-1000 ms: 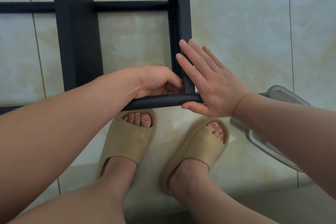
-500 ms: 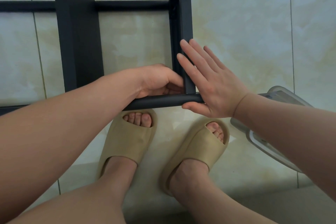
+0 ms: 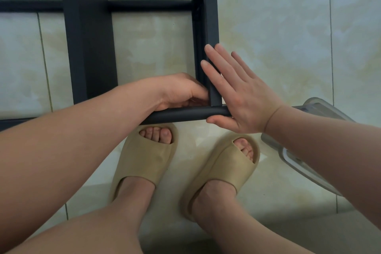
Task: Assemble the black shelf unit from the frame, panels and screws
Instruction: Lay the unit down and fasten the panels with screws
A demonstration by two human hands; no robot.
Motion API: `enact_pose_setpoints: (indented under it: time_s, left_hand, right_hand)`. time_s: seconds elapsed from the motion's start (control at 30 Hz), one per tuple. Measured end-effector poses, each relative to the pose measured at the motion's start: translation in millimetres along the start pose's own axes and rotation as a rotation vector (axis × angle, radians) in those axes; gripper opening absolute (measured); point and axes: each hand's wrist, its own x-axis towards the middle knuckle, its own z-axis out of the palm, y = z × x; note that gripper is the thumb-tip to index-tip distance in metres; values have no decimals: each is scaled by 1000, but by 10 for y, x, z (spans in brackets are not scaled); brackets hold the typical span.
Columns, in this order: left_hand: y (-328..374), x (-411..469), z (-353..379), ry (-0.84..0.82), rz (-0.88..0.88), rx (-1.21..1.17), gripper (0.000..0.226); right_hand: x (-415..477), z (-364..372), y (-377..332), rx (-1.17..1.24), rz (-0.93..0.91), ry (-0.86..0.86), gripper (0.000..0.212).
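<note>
Head: clear container (image 3: 296,161) beside right hand (image 3: 241,97)

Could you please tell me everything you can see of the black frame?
The black frame looks like matte painted metal. A round tube runs across nearest the person. A squarer bar meets it at a corner and runs away to a far crossbar. A flat black panel sits in it, further left. The right hand presses flat on the corner's outer side. The left hand curls inside the corner, fingertips hidden.
</note>
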Motion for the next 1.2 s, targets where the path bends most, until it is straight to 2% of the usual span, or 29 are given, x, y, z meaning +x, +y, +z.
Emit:
enact_pose_setpoints:
  time_s: [0.1,0.3,0.37,0.47,0.6,0.7,0.8,0.93,1.07,1.1,1.2]
  left_hand:
    - [-3,-13,-12,6,6,12,11]
    - [-3,-13,-25,-52,-1,-84,21]
    - [-2,-1,-15,-31,-4,-61,21]
    - [-8,10,2,23,5,-7,33]
    - [-11,9,-22,-8,11,-49,17]
    - [-22,16,-40,-45,7,-96,13]
    - [0,-4,-15,-66,0,-90,20]
    - [10,-18,6,-7,7,37,29]
    - [14,-17,5,-7,-6,13,46]
    - [14,-15,-2,-12,-6,-2,44]
    - [-4,6,-27,-40,-6,-67,17]
  right_hand:
    - [5,-4,-1,2,2,0,96]
    - [5,-5,-3,4,0,0,96]
    - [7,-8,-3,4,0,0,95]
    - [8,-8,-2,6,-1,4,95]
    - [9,4,-5,9,-6,15,95]
    - [9,3,0,5,-5,15,95]
    - [7,2,1,9,-5,15,95]
    - [8,5,0,14,-2,14,95]
    - [3,8,-1,12,1,14,95]
    - [2,9,-2,10,0,12,95]
    - [3,11,3,6,-1,8,95]
